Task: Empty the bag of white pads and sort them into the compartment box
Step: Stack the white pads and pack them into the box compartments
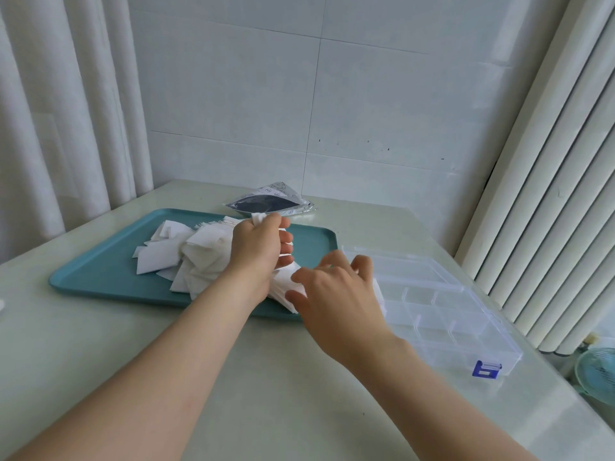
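A loose heap of white pads (186, 257) lies on the teal tray (100, 277). My left hand (258, 251) is closed around a bunch of pads above the tray's right part. My right hand (336, 294) rests on a small stack of white pads (286, 287) at the tray's right edge, fingers spread over it. The clear compartment box (442, 314) stands open just right of the tray, its compartments looking bare. The flattened silver and dark bag (269, 202) lies behind the tray.
The pale table (233, 377) reaches the tiled wall. Curtains hang at the left, a ribbed white panel at the right. A blue latch (486, 370) marks the box's near corner. A small fan (599, 374) sits beyond the table's right edge.
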Demonstrator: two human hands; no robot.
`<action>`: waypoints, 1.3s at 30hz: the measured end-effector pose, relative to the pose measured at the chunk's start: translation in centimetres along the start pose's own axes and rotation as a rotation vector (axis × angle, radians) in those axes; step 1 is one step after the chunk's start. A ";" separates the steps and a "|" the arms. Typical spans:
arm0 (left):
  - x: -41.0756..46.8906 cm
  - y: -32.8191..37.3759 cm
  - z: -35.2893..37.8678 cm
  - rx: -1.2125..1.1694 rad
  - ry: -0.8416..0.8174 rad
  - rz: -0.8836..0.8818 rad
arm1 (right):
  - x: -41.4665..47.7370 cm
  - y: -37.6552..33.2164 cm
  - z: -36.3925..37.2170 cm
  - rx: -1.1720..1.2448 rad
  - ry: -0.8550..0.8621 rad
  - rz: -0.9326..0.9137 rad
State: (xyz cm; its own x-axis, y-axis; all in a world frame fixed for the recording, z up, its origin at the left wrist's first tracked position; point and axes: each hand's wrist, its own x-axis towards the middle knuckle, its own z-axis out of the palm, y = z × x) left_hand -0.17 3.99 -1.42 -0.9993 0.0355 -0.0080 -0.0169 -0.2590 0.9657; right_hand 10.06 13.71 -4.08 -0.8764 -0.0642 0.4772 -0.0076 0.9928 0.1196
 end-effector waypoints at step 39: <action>-2.5 0.4 1.3 -0.204 -0.717 -0.074 | 0.6 1.9 -1.8 0.863 0.288 0.260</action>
State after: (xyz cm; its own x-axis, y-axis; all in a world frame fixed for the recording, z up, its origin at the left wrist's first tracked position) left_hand 2.39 5.05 -0.73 -0.7306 0.6621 0.1671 -0.1591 -0.4031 0.9012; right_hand 10.40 15.41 -2.01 -0.7491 0.2612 0.6088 -0.2837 0.7040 -0.6511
